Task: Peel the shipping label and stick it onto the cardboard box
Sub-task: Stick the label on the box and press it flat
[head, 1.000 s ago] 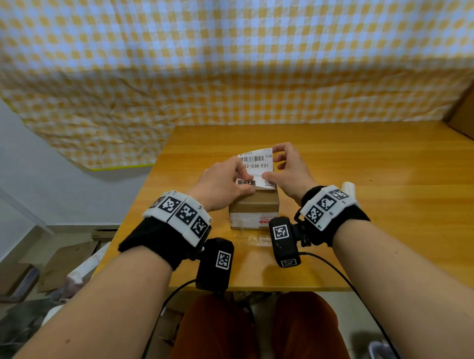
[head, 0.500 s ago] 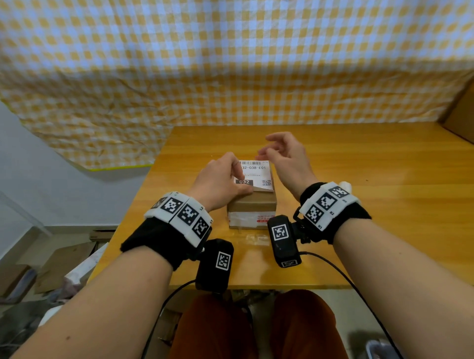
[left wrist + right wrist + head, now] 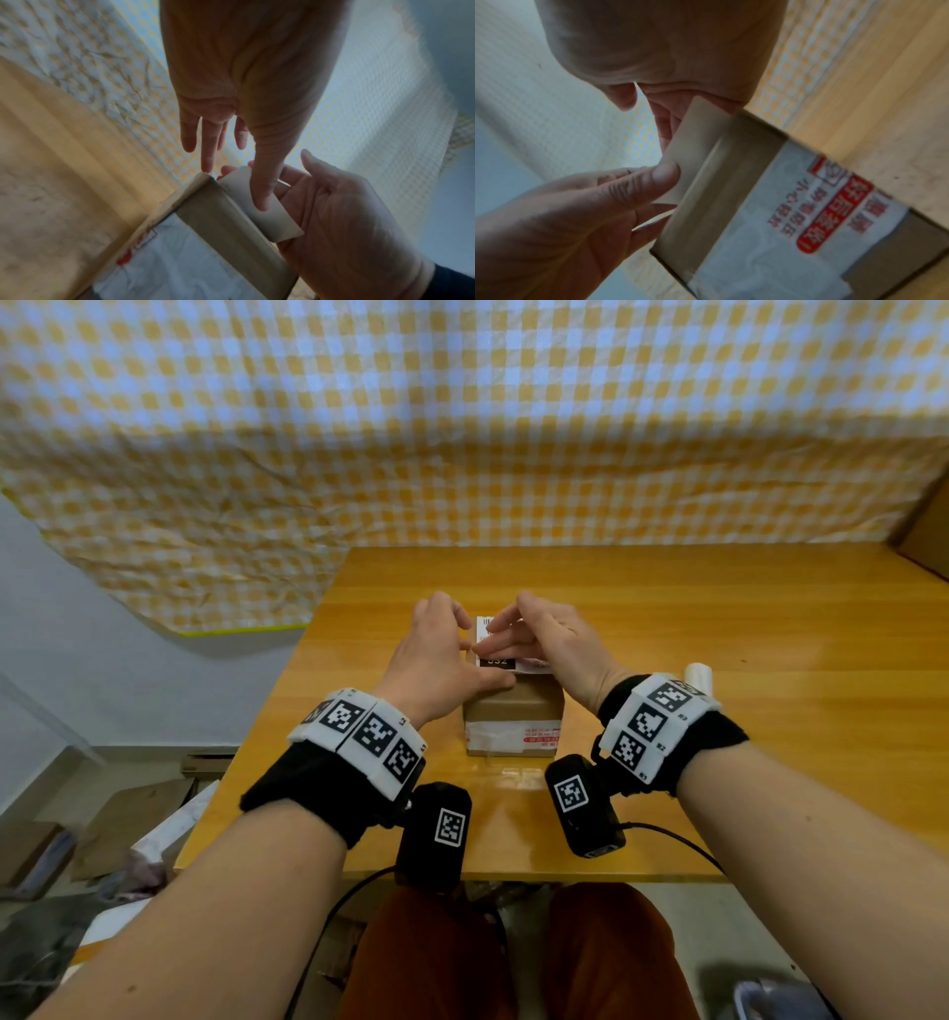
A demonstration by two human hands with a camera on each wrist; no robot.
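A small cardboard box (image 3: 513,711) with white tape on its front stands on the wooden table (image 3: 744,737). The white shipping label (image 3: 497,661) lies on the box top. In the wrist views one edge of the label (image 3: 698,132) juts past the box (image 3: 731,182) rim. My right hand (image 3: 544,639) lays straight fingers on the label from above. My left hand (image 3: 447,654) is beside it, fingers spread. Its thumb (image 3: 260,194) presses the label (image 3: 272,223) at the box (image 3: 231,223) edge. Most of the label is hidden under the hands.
A yellow-and-white checked cloth (image 3: 462,428) hangs behind the table. A brown carton (image 3: 929,536) sits at the far right corner, and a small white roll (image 3: 699,675) lies behind my right wrist. Cardboard and clutter (image 3: 128,819) lie on the floor to the left.
A second ago both hands held the label upright over the box. It then lay flat while my right hand lifted off. Now my right fingers have come down onto it.
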